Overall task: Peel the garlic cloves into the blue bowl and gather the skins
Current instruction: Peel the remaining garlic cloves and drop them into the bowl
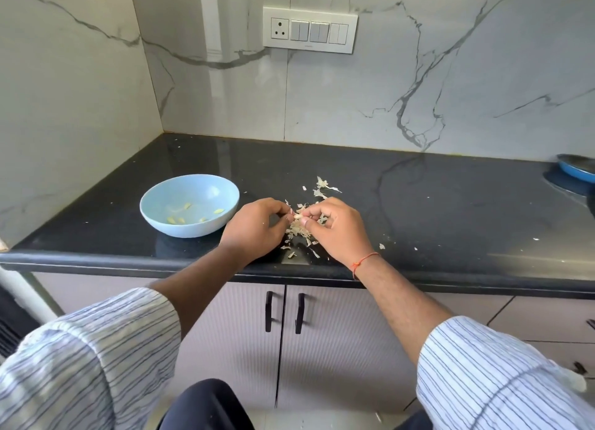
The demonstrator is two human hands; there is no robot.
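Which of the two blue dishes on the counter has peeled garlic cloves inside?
The pale blue bowl left of the hands holds the cloves; the darker blue dish at the right edge shows none.

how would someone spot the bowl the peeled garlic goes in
Start at the black countertop under the marble wall. Left of the left hand stands the blue bowl, with a few peeled cloves inside. It is pale, round and deep, unlike the darker blue pan at the far right edge.

- No readable text, number or sign is found anywhere.
- A tiny mark is seen on the switch plate [309,29], too small to be read.
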